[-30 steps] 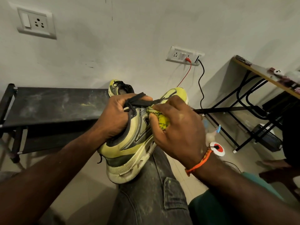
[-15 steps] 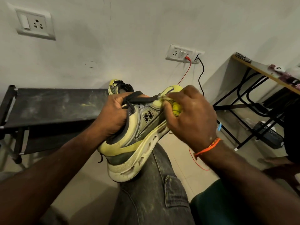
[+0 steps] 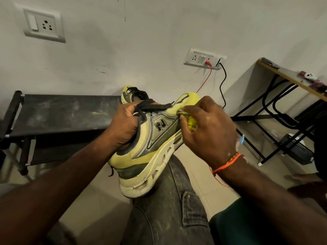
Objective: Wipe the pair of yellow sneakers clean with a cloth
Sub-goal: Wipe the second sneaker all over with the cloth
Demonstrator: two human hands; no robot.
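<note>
Sneaker [image 3: 152, 147] rests heel-down on our knee [image 3: 177, 200], our left hand [image 3: 123, 126] curled round its collar and laces to steady it, so our right hand [image 3: 208, 131] can pinch the bunched cloth [image 3: 190, 122] against the toe side, while its mate [image 3: 134, 94] waits on the bench [image 3: 62, 112] behind.

place: plain room of a home or small workshop | walls: bare, scuffed white plaster, switch-and-socket plates [image 3: 44, 25] with cables [image 3: 223, 82] plugged in | furniture: dusty black metal bench [image 3: 58, 114], metal-framed table [image 3: 290, 80] | floor: pale tiles [image 3: 194, 167]
</note>
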